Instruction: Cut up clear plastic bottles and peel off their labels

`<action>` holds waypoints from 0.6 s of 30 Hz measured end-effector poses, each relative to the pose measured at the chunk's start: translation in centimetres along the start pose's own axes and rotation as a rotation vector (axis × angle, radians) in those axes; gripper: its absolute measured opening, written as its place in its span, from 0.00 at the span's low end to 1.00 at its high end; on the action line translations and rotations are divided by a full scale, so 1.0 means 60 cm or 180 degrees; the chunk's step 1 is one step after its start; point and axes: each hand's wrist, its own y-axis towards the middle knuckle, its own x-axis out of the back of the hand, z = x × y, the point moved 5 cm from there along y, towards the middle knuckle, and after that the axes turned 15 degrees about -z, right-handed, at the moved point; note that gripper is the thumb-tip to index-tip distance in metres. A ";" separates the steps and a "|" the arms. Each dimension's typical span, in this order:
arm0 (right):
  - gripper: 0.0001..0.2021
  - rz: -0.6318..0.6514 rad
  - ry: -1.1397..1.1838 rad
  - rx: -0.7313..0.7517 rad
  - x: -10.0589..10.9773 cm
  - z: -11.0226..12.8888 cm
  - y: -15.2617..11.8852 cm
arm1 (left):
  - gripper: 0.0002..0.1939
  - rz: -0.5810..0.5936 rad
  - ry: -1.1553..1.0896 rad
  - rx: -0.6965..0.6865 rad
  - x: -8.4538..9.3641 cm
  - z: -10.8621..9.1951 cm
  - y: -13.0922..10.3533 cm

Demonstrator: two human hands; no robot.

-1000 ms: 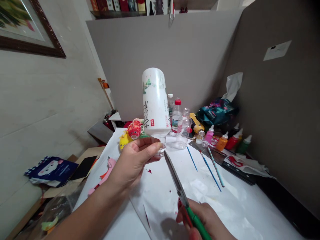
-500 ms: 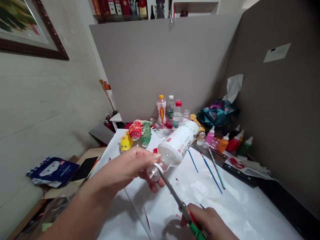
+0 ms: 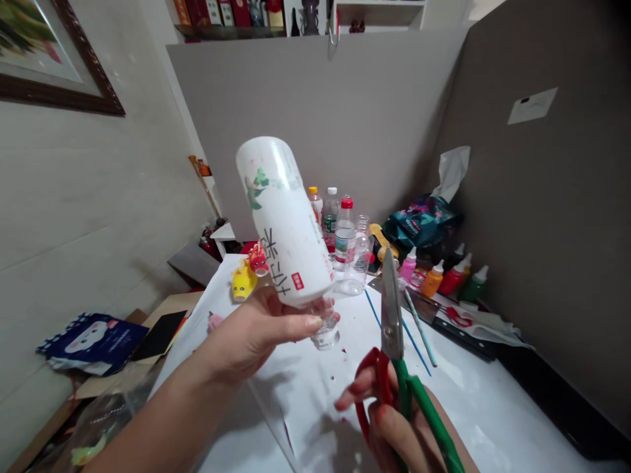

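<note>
A white-labelled plastic bottle (image 3: 290, 230) is held upside down and tilted, its clear neck pointing down. My left hand (image 3: 276, 322) is closed round the clear part by the neck, thumb in front. My right hand (image 3: 394, 420) holds scissors (image 3: 392, 315) with red and green handles, fingers in and around the loops. The metal blades point up, look closed together, and stand apart from the bottle, to its right.
Upright bottles (image 3: 345, 230) stand at the back of the white-covered table (image 3: 315, 407). Yellow and red painted figures (image 3: 244, 282) lie back left. Paint bottles (image 3: 432, 279), brushes (image 3: 419, 328), a black-handled knife (image 3: 463, 338) and a tissue pack (image 3: 424, 220) are on the right.
The held bottle has swung from leaning right to base-up and leaning left. The scissors have come away from its neck, and their blades now point upward.
</note>
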 end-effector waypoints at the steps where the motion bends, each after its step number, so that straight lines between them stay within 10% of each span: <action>1: 0.25 -0.0051 0.0151 0.0021 -0.007 0.008 0.001 | 0.17 0.0061 0.0060 0.0033 -0.006 0.004 -0.003; 18: 0.18 0.0289 0.0752 0.0409 -0.023 0.043 0.036 | 0.18 0.1102 0.0565 0.0205 -0.051 0.022 -0.023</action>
